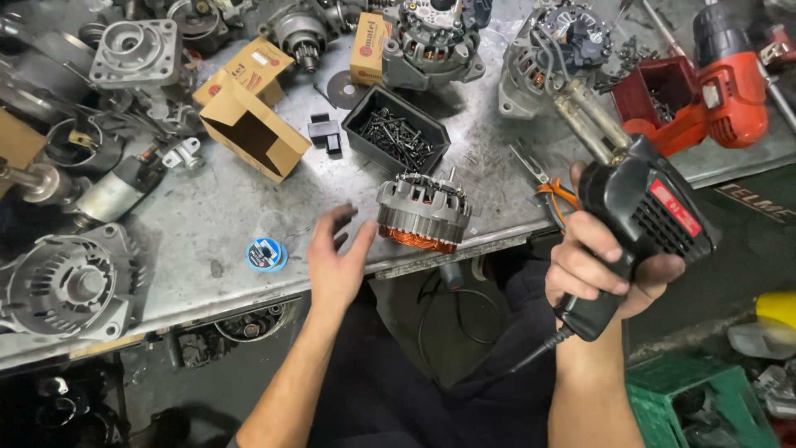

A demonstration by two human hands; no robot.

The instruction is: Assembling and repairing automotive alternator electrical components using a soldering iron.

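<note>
My right hand grips a black pistol-shaped soldering gun with a red label, its metal barrel pointing up and away over the bench; a black cord hangs from its handle. My left hand is open, fingers spread, hovering over the metal bench edge just left of an alternator stator with grey laminations and copper windings. A small blue spool of solder wire lies on the bench left of that hand.
A black tray of screws, open cardboard boxes, alternator housings and a red drill crowd the steel workbench. Orange-handled pliers lie by the right hand. A green crate stands on the floor.
</note>
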